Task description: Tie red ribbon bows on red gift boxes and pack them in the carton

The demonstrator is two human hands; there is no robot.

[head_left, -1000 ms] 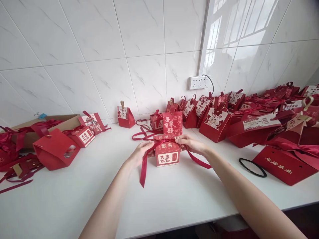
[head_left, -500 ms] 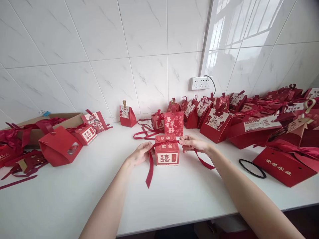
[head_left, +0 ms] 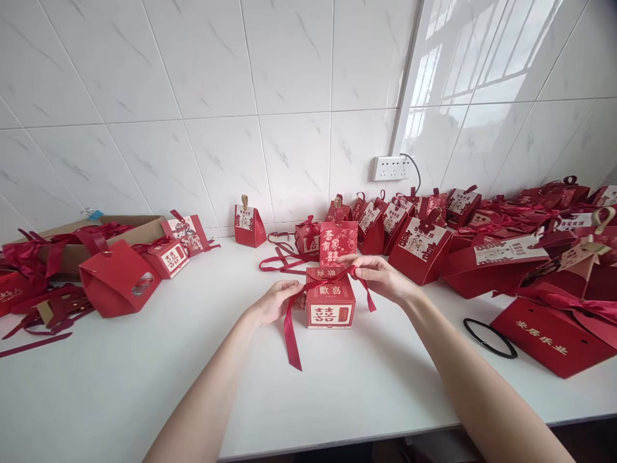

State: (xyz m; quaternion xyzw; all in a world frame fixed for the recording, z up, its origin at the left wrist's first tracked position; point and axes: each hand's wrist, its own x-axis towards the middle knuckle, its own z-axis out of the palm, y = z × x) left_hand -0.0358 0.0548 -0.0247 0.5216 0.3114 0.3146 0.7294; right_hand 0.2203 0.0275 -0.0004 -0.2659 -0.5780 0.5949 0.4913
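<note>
A small red gift box (head_left: pixel 330 314) with a cream front label stands in the middle of the white table. Dark red ribbon (head_left: pixel 292 334) crosses over its top, with one end hanging down on each side. At the box's left edge, my left hand (head_left: pixel 276 302) pinches the ribbon, its long tail trailing onto the table. My right hand (head_left: pixel 380 276) grips the other length of ribbon above the top right corner, and a short tail hangs below the fingers. Directly behind the box stands a red printed box (head_left: pixel 338 243).
Many red gift boxes (head_left: pixel 420 251) crowd the right side. A black ring (head_left: pixel 490 338) lies beside a larger red box (head_left: pixel 554 334). To the left are a cardboard tray (head_left: pixel 144 225) with ribbons and a red box with a window (head_left: pixel 118 283). A power strip (head_left: pixel 391 168) is on the tiled wall.
My right hand has moved in over the box's top corner, bringing the ribbon with it. My left hand keeps its pinch near the left edge. The view has shifted slightly.
</note>
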